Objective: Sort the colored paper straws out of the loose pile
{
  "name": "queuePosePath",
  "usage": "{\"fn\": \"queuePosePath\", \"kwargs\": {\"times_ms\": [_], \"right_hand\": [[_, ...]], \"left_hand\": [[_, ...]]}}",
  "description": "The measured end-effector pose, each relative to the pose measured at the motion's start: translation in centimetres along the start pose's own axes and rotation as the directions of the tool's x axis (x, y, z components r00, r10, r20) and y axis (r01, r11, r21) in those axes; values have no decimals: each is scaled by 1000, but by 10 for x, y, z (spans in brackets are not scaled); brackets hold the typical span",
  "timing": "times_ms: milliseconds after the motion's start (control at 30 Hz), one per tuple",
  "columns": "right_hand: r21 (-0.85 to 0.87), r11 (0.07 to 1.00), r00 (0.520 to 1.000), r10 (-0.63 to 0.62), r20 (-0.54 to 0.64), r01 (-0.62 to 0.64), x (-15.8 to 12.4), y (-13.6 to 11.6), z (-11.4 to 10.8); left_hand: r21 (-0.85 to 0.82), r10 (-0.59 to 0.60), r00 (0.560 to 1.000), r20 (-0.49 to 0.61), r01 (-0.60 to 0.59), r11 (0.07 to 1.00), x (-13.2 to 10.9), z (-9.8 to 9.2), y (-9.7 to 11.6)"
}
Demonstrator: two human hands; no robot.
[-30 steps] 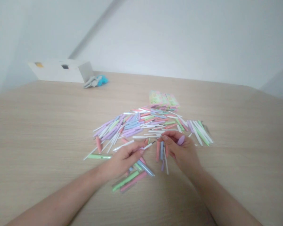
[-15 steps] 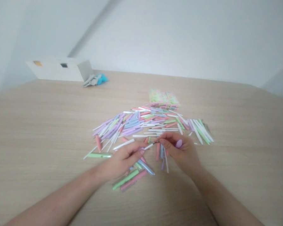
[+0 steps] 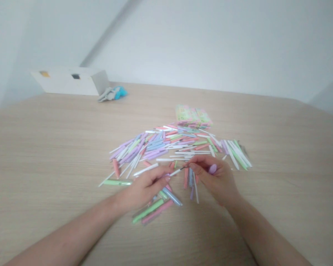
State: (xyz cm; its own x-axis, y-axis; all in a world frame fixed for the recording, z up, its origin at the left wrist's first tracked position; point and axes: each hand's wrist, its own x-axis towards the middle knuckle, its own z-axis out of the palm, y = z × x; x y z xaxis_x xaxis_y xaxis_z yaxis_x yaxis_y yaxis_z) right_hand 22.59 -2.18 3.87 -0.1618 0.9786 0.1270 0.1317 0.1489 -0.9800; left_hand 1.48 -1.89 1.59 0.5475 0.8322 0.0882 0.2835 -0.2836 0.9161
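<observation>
My left hand is closed in a pinch on a slim white stick with a dark tip, like a thin pen refill or brush. The stick points right, toward my right hand. The thumb and fingertips of that hand are pressed together at the dark tip; whether they grip it is too blurred to tell. A pastel purple pen-like piece sticks out between its curled fingers. Under and beside both hands lie pastel tubes, among them a green tube, a pink tube and a blue tube.
A wide pile of pastel and white sticks spreads beyond my hands, with a smaller bunch at its right. Behind the pile are stacked printed packs. A white box and a grey-and-blue crumpled cloth or glove sit at the back left.
My right hand has shifted slightly to the right, with the purple piece in it. The left hand and the white stick stay nearly in place.
</observation>
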Motion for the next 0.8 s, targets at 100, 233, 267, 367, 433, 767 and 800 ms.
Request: {"fn": "queuePosePath", "kwargs": {"times_ms": [100,233,267,367,433,767,800], "right_hand": [[-30,1000,1000,8,6,-8,-1,1,0],[-87,996,999,7,32,-4,-1,2,1],[-86,996,999,5,43,-2,-1,3,2],[-58,998,997,8,71,-4,1,6,4],[-50,999,997,8,77,-4,2,8,5],[-119,992,999,35,36,-31,0,10,9],[-127,991,999,41,30,-37,0,10,10]], "left_hand": [[-2,-4,1000,5,4,1000,0,-1,0],[1,-4,1000,22,4,1000,-1,-1,-1],[3,-3,1000,27,3,1000,-1,-1,-2],[18,2,999,37,-3,1000,-1,-1,-1],[31,6,999,33,-7,999,-1,-1,-1],[93,42,999,28,-44,995,-3,1,-4],[103,44,999,29,-47,994,-2,1,-5]]}}
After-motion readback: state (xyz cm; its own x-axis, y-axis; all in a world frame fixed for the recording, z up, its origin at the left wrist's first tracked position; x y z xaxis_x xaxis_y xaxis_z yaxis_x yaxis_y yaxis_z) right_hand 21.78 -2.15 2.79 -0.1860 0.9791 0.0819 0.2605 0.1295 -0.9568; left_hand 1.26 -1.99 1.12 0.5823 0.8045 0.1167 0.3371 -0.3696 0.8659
